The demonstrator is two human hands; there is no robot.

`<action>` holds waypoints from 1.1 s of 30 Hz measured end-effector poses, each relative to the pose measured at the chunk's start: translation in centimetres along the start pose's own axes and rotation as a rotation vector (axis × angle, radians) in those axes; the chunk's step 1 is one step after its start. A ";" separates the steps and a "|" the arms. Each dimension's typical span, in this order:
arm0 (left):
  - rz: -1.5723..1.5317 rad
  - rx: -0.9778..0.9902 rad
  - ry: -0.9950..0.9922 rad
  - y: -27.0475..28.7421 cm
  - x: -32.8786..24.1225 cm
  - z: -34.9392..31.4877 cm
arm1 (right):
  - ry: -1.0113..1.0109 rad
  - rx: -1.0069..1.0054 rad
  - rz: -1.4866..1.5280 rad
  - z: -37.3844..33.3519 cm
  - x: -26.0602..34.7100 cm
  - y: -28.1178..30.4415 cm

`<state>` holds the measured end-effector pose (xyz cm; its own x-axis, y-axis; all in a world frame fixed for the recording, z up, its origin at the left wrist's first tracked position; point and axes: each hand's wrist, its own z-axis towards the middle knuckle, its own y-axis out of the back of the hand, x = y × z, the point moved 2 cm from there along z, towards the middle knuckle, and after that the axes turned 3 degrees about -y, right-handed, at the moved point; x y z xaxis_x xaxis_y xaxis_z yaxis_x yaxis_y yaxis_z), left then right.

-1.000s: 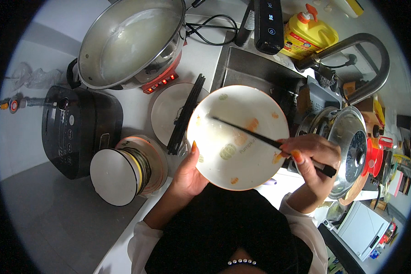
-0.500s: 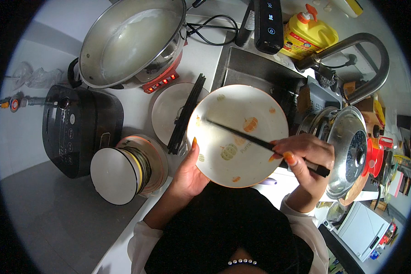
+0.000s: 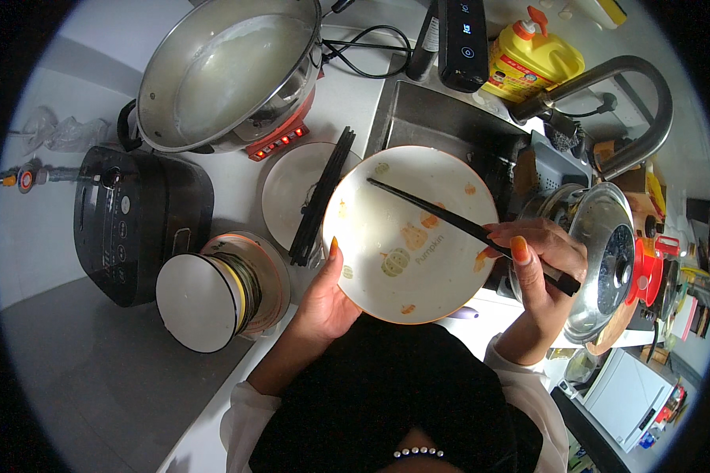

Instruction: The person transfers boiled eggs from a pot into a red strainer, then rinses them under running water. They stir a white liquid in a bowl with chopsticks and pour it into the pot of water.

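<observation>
A white plate with pumpkin prints (image 3: 371,252) is tilted up in front of me, held at its left rim by my left hand (image 3: 328,299). The thumb lies over the rim and the other fingers are hidden beneath. In my right hand (image 3: 540,272) are dark chopsticks (image 3: 450,217), pinched near their thick ends. Their thin tips reach over the inside of the plate, close to its upper left; I cannot tell whether they touch it. Left of the plate, a bundle of black chopsticks (image 3: 322,197) lies across another white plate (image 3: 280,193).
A large pot of whitish liquid (image 3: 241,75) sits on a red-lit cooker (image 3: 280,140). Stacked bowls (image 3: 197,303) stand near a black appliance (image 3: 138,225). Beyond my plate are the sink (image 3: 442,118), a faucet (image 3: 655,102) and a yellow pump bottle (image 3: 532,63). A lidded steel pot (image 3: 599,268) is at right.
My right hand has shifted slightly right and down. The chopstick tips have moved right and up over the plate. My left hand and the plate stay in place.
</observation>
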<state>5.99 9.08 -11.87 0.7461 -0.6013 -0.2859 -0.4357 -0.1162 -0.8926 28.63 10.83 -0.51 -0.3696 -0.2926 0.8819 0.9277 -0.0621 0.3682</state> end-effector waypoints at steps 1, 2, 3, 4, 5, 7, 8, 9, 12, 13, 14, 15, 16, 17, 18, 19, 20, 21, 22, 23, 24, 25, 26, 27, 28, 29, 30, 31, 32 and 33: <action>-0.002 -0.001 0.000 0.1 0.0 0.0 | 0.006 -0.015 -0.014 0.0 0.0 0.0; -0.005 -0.003 -0.001 0.2 0.1 0.0 | -0.002 0.007 -0.001 -0.1 -0.1 -0.1; -0.008 -0.005 -0.001 0.3 0.2 0.0 | -0.008 0.050 0.010 -0.1 0.1 -0.1; -0.008 -0.006 -0.002 0.3 0.1 0.0 | -0.013 0.093 0.021 0.1 0.3 -0.2; -0.009 -0.006 -0.003 0.3 0.1 -0.1 | -0.019 0.135 0.031 0.2 0.5 -0.2; -0.012 -0.007 -0.001 0.2 0.1 -0.1 | -0.008 0.058 0.019 0.0 0.0 -0.1; -0.013 -0.008 0.001 0.2 0.1 -0.1 | 0.006 0.008 -0.014 0.1 -0.1 0.0; -0.013 -0.010 0.003 0.2 0.0 -0.1 | 0.021 -0.041 -0.048 0.1 -0.1 0.0; 0.005 0.008 -0.012 0.2 0.1 -0.1 | 0.008 0.083 0.055 0.0 0.0 -0.2; 0.003 0.007 -0.012 0.3 0.1 -0.1 | -0.003 0.147 0.077 0.1 0.2 -0.3; 0.001 0.006 -0.013 0.5 0.1 -0.2 | 0.032 0.189 0.028 0.1 0.4 -0.2; 0.000 0.004 -0.014 0.5 0.1 -0.2 | 0.017 0.210 0.060 0.2 0.4 -0.1; 0.013 0.006 -0.015 0.5 0.1 -0.2 | 0.001 0.231 0.092 0.2 0.3 0.1; 0.027 0.009 -0.017 0.4 0.1 -0.2 | -0.014 0.252 0.124 0.2 0.3 0.4; 0.040 0.011 -0.018 0.3 0.1 -0.2 | -0.015 0.233 0.172 0.0 -0.1 0.6; 0.057 0.020 -0.023 0.1 0.0 -0.2 | -0.043 0.190 0.151 0.0 -0.1 0.5; 0.075 0.029 -0.027 -0.2 -0.1 -0.2 | -0.071 0.146 0.129 -0.1 0.1 0.3; 0.092 0.039 -0.031 -0.4 -0.1 -0.2 | -0.099 0.102 0.107 -0.1 0.2 0.2; 0.089 0.043 -0.031 -0.3 -0.1 -0.2 | -0.030 0.131 0.098 0.1 0.2 0.3; 0.086 0.045 -0.032 -0.2 -0.1 -0.3 | -0.040 0.169 0.140 0.0 0.3 0.4; 0.083 0.048 -0.033 -0.1 -0.1 -0.3 | -0.050 0.207 0.181 0.0 0.3 0.6; 0.094 0.056 -0.037 -0.2 -0.1 -0.3 | -0.061 0.246 0.223 -0.1 0.3 0.8; 0.103 0.065 -0.041 -0.3 -0.2 -0.3 | -0.065 0.260 0.242 -0.2 0.1 1.1; 0.112 0.073 -0.045 -0.4 -0.2 -0.3 | -0.051 0.222 0.204 -0.2 0.1 1.0; 0.123 0.067 -0.041 -0.5 -0.2 -0.3 | -0.038 0.185 0.167 -0.1 0.0 0.9; 0.134 0.063 -0.037 -0.6 -0.2 -0.3 | -0.023 0.147 0.129 0.0 0.0 0.7; 0.145 0.058 -0.034 -0.6 -0.2 -0.3 | -0.052 0.076 0.102 -0.2 0.0 0.5; 0.162 0.069 -0.043 -0.8 -0.2 -0.3 | -0.038 0.109 0.137 -0.2 0.0 0.5; 0.180 0.082 -0.045 -1.0 -0.3 -0.3 | -0.027 0.137 0.171 -0.2 0.0 0.6; 0.198 0.095 -0.048 -1.1 -0.4 -0.2 | -0.016 0.165 0.204 -0.2 0.0 0.8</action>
<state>6.07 9.26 -10.68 0.6747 -0.5663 -0.4734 -0.5288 0.0767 -0.8453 29.41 10.58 -0.25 -0.1775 -0.2683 0.9468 0.9625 0.1534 0.2239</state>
